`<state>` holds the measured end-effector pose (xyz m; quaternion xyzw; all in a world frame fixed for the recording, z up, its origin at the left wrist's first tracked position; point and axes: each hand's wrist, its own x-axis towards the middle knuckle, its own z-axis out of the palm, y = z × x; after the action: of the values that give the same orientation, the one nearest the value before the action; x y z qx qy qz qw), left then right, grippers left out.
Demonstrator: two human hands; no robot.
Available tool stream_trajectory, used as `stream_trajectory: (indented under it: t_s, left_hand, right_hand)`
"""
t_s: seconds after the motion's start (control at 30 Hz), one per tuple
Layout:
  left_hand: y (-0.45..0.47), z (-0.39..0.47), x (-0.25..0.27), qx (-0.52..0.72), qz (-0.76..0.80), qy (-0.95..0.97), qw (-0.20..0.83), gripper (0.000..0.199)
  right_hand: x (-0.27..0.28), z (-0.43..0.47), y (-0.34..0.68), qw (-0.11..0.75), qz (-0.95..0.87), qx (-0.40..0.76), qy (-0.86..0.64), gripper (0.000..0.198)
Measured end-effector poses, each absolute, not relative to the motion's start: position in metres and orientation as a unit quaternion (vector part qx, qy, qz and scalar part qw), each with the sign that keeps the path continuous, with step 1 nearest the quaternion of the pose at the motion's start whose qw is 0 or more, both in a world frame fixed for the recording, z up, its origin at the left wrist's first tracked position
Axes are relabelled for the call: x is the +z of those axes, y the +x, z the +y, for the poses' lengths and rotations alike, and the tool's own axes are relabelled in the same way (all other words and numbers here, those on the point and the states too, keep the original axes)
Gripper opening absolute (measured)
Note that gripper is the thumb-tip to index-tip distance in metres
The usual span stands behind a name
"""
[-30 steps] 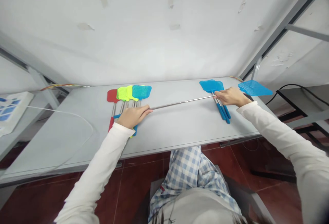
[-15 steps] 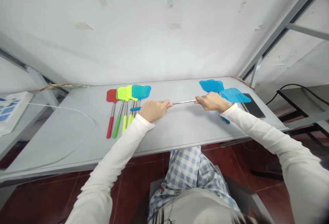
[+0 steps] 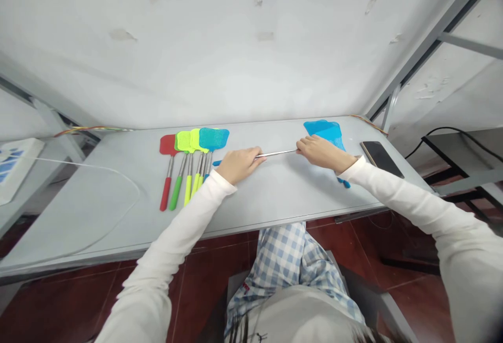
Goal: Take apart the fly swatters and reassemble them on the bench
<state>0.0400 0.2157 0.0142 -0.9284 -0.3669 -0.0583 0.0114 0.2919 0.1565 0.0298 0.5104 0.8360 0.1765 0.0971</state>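
Note:
A fly swatter with a thin metal rod point(image 3: 280, 152) stretches between my hands above the table. My left hand point(image 3: 238, 164) is closed round its handle end, and a blue grip tip sticks out to the left. My right hand point(image 3: 320, 152) is closed on the rod towards the head end. Blue mesh heads point(image 3: 323, 128) overlap just behind my right hand; which one belongs to the held swatter is hard to tell. Left of my hands lies a row of swatters: a red one point(image 3: 168, 145), a green one point(image 3: 176, 190), yellow ones point(image 3: 188, 191) and a blue one point(image 3: 214, 138).
A dark phone point(image 3: 381, 158) lies at the table's right end. A white cable point(image 3: 126, 178) curves over the grey table point(image 3: 271, 201) on the left, towards a white box point(image 3: 19, 167). Behind is a wall point(image 3: 251, 81); metal frame posts point(image 3: 424, 52) stand at both sides.
The held swatter's head has drawn in from over the phone towards my right hand, leaving the phone uncovered. Less blue grip shows beyond my left hand. Both hands still hold on.

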Motion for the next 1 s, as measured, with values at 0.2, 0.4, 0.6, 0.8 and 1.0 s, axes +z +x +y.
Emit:
stream_trajectory:
  t_s: [0.2, 0.4, 0.6, 0.8, 1.0]
  left_hand:
    - [0.014, 0.221, 0.011, -0.09, -0.357, -0.93, 0.002, 0.036]
    - [0.023, 0.206, 0.007, -0.117, -0.319, -0.94, -0.007, 0.036]
    - [0.051, 0.185, 0.008, -0.112, -0.3, -0.947, -0.033, 0.038]
    - [0.048, 0.188, 0.01, -0.087, -0.316, -0.944, -0.027, 0.037]
    - [0.042, 0.192, 0.023, -0.073, -0.342, -0.937, -0.003, 0.04]
  right_hand:
    - [0.056, 0.163, 0.317, 0.143, 0.876, 0.192, 0.418, 0.048]
    - [0.068, 0.155, 0.291, 0.178, 0.868, 0.182, 0.427, 0.044]
    - [0.07, 0.152, 0.254, 0.19, 0.877, 0.172, 0.407, 0.042]
    - [0.056, 0.15, 0.257, 0.173, 0.877, 0.183, 0.409, 0.045]
    - [0.061, 0.152, 0.273, 0.125, 0.898, 0.251, 0.338, 0.041]
